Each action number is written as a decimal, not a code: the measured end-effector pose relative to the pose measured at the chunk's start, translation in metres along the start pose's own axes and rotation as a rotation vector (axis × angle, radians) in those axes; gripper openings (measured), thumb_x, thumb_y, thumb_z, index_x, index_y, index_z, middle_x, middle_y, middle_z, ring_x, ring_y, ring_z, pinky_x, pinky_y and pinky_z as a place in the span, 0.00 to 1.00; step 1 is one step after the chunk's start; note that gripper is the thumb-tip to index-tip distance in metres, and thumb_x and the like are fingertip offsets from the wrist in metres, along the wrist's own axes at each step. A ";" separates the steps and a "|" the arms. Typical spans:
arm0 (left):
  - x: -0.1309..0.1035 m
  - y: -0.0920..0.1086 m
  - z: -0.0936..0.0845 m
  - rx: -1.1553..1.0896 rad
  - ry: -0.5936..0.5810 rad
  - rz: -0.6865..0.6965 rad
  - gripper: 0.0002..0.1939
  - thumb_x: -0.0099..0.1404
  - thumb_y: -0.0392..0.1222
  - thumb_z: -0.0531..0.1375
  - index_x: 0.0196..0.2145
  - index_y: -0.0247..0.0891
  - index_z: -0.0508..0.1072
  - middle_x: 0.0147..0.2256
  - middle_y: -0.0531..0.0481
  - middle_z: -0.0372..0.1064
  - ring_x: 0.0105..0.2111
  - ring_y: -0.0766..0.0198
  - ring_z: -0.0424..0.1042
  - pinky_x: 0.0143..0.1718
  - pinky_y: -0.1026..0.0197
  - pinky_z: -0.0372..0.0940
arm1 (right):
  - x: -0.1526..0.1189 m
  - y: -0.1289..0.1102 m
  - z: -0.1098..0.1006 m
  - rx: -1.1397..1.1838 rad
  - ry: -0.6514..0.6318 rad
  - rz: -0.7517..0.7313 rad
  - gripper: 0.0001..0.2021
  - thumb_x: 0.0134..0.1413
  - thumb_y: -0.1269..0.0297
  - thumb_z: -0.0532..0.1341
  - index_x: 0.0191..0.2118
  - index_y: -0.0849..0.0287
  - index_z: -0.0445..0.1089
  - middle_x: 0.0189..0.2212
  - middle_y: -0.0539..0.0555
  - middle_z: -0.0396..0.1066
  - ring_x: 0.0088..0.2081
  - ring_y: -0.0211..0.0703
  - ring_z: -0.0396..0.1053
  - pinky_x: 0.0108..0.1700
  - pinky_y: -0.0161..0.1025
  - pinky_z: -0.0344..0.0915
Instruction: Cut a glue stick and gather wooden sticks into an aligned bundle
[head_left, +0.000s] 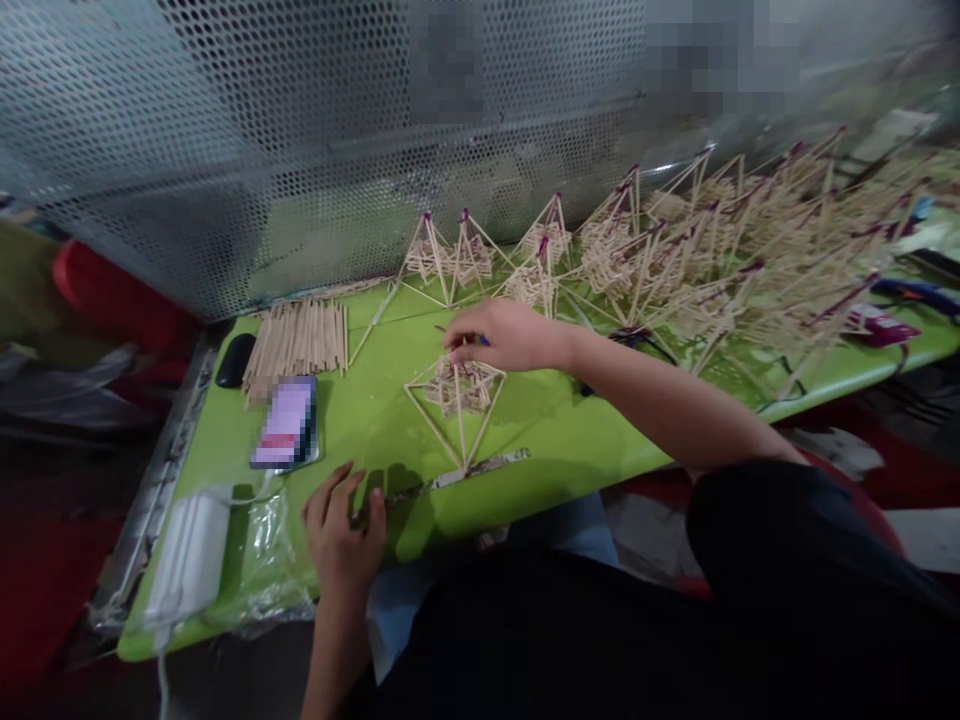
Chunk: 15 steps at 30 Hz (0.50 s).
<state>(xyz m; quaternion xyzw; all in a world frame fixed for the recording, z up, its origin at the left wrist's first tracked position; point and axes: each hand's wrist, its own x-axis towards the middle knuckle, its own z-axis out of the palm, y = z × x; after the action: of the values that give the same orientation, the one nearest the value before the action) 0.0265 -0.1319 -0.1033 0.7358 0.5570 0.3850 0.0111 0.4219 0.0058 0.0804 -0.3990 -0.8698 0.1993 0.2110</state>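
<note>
- Two hands work over a green table: the right hand hovers at the top of a stick frame, fingers pinched on a small dark-tipped piece, likely to place it.
- Left hand lies near the table's front edge, fingers loosely curled and touching a long flat strip, seemingly steadying it.
- Loose sticks sit stacked by the phone, within reach.
- Finished frames crowd the far right side, out of the working space.

head-worn view, looking forward and down, near green table
</note>
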 end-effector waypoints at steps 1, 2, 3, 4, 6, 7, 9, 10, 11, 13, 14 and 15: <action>0.000 0.000 0.000 0.003 0.002 -0.003 0.12 0.82 0.46 0.66 0.59 0.43 0.80 0.63 0.34 0.82 0.66 0.41 0.80 0.72 0.33 0.72 | 0.001 0.001 -0.001 0.032 -0.023 -0.002 0.12 0.79 0.62 0.71 0.60 0.59 0.86 0.50 0.59 0.90 0.46 0.48 0.84 0.51 0.47 0.75; 0.001 0.001 -0.001 0.003 0.004 -0.007 0.12 0.82 0.46 0.66 0.58 0.42 0.80 0.63 0.34 0.82 0.65 0.41 0.81 0.72 0.32 0.72 | 0.002 0.001 0.000 0.053 -0.040 -0.014 0.13 0.79 0.63 0.72 0.61 0.58 0.86 0.51 0.58 0.90 0.46 0.47 0.84 0.52 0.47 0.75; 0.001 0.001 -0.001 0.002 0.000 -0.011 0.12 0.82 0.46 0.66 0.59 0.42 0.80 0.63 0.34 0.82 0.65 0.41 0.81 0.72 0.32 0.73 | 0.003 0.002 0.000 0.061 -0.050 -0.031 0.11 0.78 0.65 0.72 0.60 0.58 0.86 0.50 0.57 0.90 0.46 0.46 0.84 0.53 0.46 0.75; 0.001 0.001 -0.002 0.000 -0.004 -0.016 0.12 0.82 0.46 0.66 0.59 0.42 0.80 0.63 0.34 0.82 0.65 0.40 0.81 0.72 0.31 0.73 | 0.004 0.003 0.002 0.063 -0.053 -0.051 0.08 0.78 0.66 0.72 0.56 0.57 0.87 0.49 0.57 0.90 0.46 0.45 0.84 0.54 0.46 0.75; 0.001 0.002 -0.003 -0.003 -0.006 -0.022 0.12 0.82 0.46 0.66 0.58 0.42 0.81 0.63 0.33 0.82 0.65 0.38 0.81 0.71 0.29 0.74 | 0.007 0.004 0.004 0.074 -0.047 -0.082 0.04 0.77 0.68 0.72 0.48 0.58 0.87 0.45 0.55 0.89 0.45 0.43 0.84 0.55 0.45 0.76; 0.001 0.002 -0.004 -0.005 -0.009 -0.025 0.12 0.82 0.46 0.66 0.58 0.42 0.81 0.63 0.33 0.82 0.65 0.38 0.81 0.71 0.28 0.74 | 0.008 0.004 0.004 0.092 -0.045 -0.093 0.04 0.77 0.68 0.72 0.46 0.58 0.87 0.43 0.54 0.89 0.44 0.42 0.84 0.54 0.45 0.76; 0.001 0.002 -0.005 -0.012 -0.022 -0.036 0.13 0.82 0.46 0.65 0.58 0.42 0.81 0.64 0.32 0.81 0.66 0.37 0.81 0.72 0.28 0.74 | 0.009 0.002 -0.001 0.130 -0.028 -0.116 0.03 0.76 0.69 0.73 0.46 0.58 0.88 0.43 0.54 0.89 0.44 0.41 0.85 0.54 0.44 0.78; 0.001 0.002 -0.005 -0.019 -0.024 -0.040 0.12 0.81 0.46 0.65 0.58 0.43 0.81 0.64 0.32 0.81 0.66 0.37 0.81 0.72 0.27 0.74 | 0.009 -0.001 -0.007 0.140 -0.005 -0.127 0.03 0.75 0.68 0.74 0.46 0.58 0.88 0.43 0.54 0.89 0.44 0.41 0.85 0.54 0.44 0.79; 0.001 0.002 -0.006 -0.028 -0.029 -0.044 0.12 0.81 0.46 0.65 0.58 0.43 0.80 0.64 0.32 0.81 0.66 0.37 0.81 0.71 0.27 0.74 | 0.007 -0.006 -0.016 0.143 0.026 -0.134 0.02 0.75 0.68 0.75 0.47 0.59 0.88 0.43 0.54 0.89 0.45 0.41 0.86 0.54 0.44 0.80; 0.001 0.001 -0.007 -0.046 -0.031 -0.046 0.13 0.82 0.47 0.65 0.58 0.44 0.80 0.64 0.33 0.80 0.65 0.37 0.80 0.71 0.26 0.74 | 0.000 -0.020 -0.044 0.124 0.102 -0.128 0.03 0.75 0.67 0.76 0.48 0.59 0.89 0.44 0.53 0.89 0.45 0.41 0.86 0.54 0.43 0.83; 0.001 0.001 -0.007 -0.052 -0.030 -0.051 0.12 0.82 0.48 0.65 0.58 0.44 0.80 0.63 0.34 0.80 0.65 0.37 0.80 0.71 0.26 0.74 | -0.005 -0.029 -0.062 0.107 0.129 -0.116 0.03 0.75 0.66 0.76 0.47 0.60 0.89 0.42 0.52 0.89 0.44 0.40 0.86 0.52 0.43 0.84; 0.001 0.002 -0.007 -0.055 -0.038 -0.057 0.12 0.82 0.49 0.65 0.58 0.45 0.80 0.63 0.34 0.80 0.65 0.37 0.80 0.71 0.26 0.74 | -0.011 -0.038 -0.083 0.083 0.149 -0.096 0.05 0.75 0.65 0.77 0.45 0.60 0.89 0.40 0.51 0.88 0.42 0.39 0.85 0.49 0.41 0.85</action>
<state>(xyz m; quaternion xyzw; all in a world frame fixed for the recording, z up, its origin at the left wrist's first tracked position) 0.0238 -0.1348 -0.0966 0.7262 0.5668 0.3856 0.0526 0.4490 -0.0105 0.1663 -0.3616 -0.8607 0.1947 0.3009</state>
